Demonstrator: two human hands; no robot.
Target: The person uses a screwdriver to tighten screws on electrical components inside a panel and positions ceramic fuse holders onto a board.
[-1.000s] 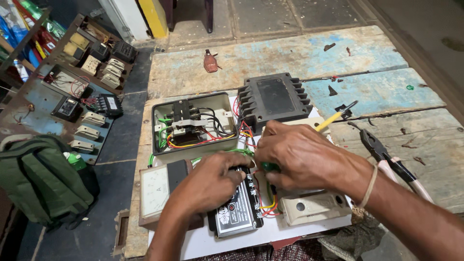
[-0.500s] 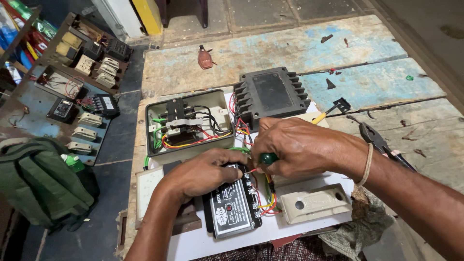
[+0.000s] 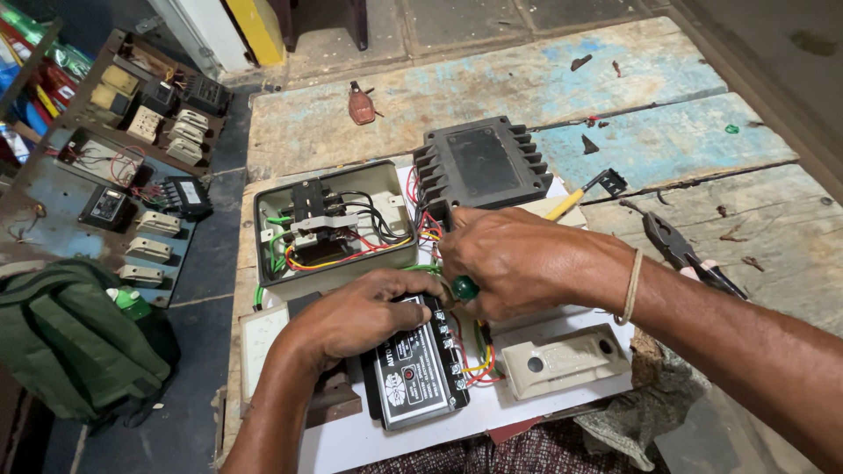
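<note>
My right hand (image 3: 518, 261) is closed around a green-handled screwdriver (image 3: 465, 287), its tip down among the coloured wires (image 3: 479, 355) at the terminals of a black rectangular module (image 3: 413, 367). My left hand (image 3: 356, 316) rests on the top end of that module, fingers curled over its edge. Behind my hands an open beige box (image 3: 334, 228) shows a switch and red, yellow, green and black wires. A black finned unit (image 3: 481, 167) stands to its right. A beige cover plate (image 3: 566, 360) lies on the white board (image 3: 351, 443) by my right wrist.
Pliers (image 3: 685, 254) and a yellow-handled tool (image 3: 580, 197) lie on the worn wooden bench at right. A small brown object (image 3: 361, 105) sits at the back. A board of switches and sockets (image 3: 132, 167) and a green bag (image 3: 70, 342) are on the floor at left.
My right hand has shifted slightly left and the green screwdriver handle now shows beneath it. My left hand stays on the black module. The view has moved a little.
</note>
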